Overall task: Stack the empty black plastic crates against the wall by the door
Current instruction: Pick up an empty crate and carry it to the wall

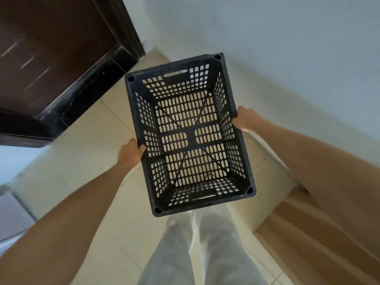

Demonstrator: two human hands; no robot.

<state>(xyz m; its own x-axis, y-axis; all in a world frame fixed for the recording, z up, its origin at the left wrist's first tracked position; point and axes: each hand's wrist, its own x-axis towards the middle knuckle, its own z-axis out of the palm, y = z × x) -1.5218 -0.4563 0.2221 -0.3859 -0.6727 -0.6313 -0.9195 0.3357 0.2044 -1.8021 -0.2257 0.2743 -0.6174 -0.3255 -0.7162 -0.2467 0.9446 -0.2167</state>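
Empty black crate (189,132) held above floor, wall at 1 o'clock, door at 10. Left hand (131,151) and right hand (245,119) clamped on long rims. Likely light, stiff; perforated rim grips well.

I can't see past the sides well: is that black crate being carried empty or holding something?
Empty. Through the black crate, the pale floor tiles show through every slot in its base, and nothing lies inside.

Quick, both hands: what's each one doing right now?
Left hand: closed on the left long rim of the empty black perforated plastic crate.
Right hand: closed on the crate's right long rim.
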